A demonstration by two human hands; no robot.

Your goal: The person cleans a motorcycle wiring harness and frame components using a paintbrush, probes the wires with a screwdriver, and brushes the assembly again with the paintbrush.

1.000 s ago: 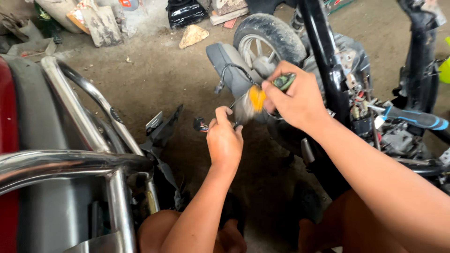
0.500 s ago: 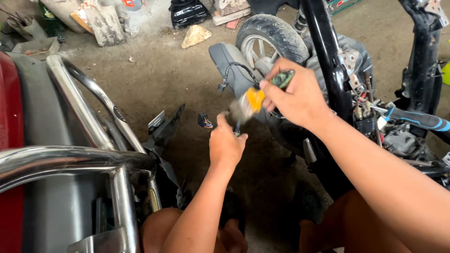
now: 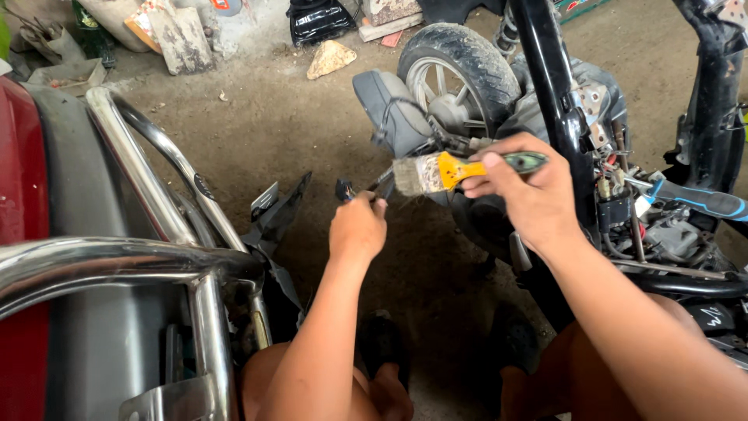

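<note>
**Brush held beside a small connector at a stripped scooter**

A stripped scooter (image 3: 561, 117) fills the right half of the view: a black frame tube rising steeply, a rear wheel (image 3: 456, 74) behind it, and bare wiring and parts low on the right. On the left stands another vehicle with a chrome rack (image 3: 156, 257) and red bodywork. Between them lies a dirt floor (image 3: 257, 125) with a loose black panel (image 3: 280, 210) resting on it.

The right hand (image 3: 530, 195) is closed around a brush (image 3: 460, 169), fingers wrapped over the dark green handle and the thumb lying on top. The brush lies almost level, its long axis running left to right, with the handle at the right, an orange ferrule in the middle and pale, worn bristles pointing left.

The left hand (image 3: 358, 226) is lower and to the left, fingers curled together, pinching a small dark connector (image 3: 344, 189) at its top, with a thin wire or tool running up towards the scooter; which of the two it is cannot be told.

The bristle tips sit just right of and slightly above the connector, near it but apart. So the connector lies to the left of the brush, along the line of its axis, and the left hand is the nearer of the two to it, already holding it.
</note>
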